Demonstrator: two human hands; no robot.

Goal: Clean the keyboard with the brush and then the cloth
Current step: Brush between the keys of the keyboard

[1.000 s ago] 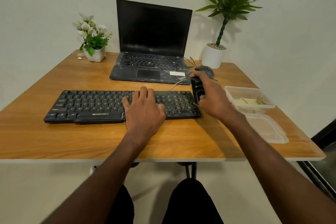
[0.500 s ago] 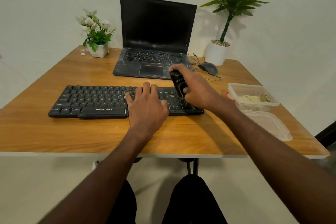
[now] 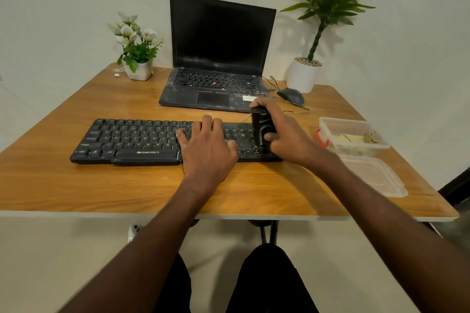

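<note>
A black keyboard [image 3: 132, 141] lies across the middle of the wooden table [image 3: 101, 185]. My left hand [image 3: 207, 148] rests flat on its right-centre keys, fingers straight. My right hand [image 3: 284, 134] grips a black brush [image 3: 262, 126] upright over the keyboard's right end; its bristles are hidden against the keys. A yellowish cloth [image 3: 349, 138] lies in a clear plastic box [image 3: 330, 122] at the table's right side.
A dusty open laptop [image 3: 218, 58] sits behind the keyboard, with a wired mouse [image 3: 291, 96] to its right. A white flower pot [image 3: 138, 68] stands back left, a tall potted plant [image 3: 304, 73] back right. The box's lid [image 3: 373, 178] lies near the right front edge.
My right hand has drawn the brush back towards the keyboard's right end after reaching further left half a second ago. My left hand stays pressed on the keys.
</note>
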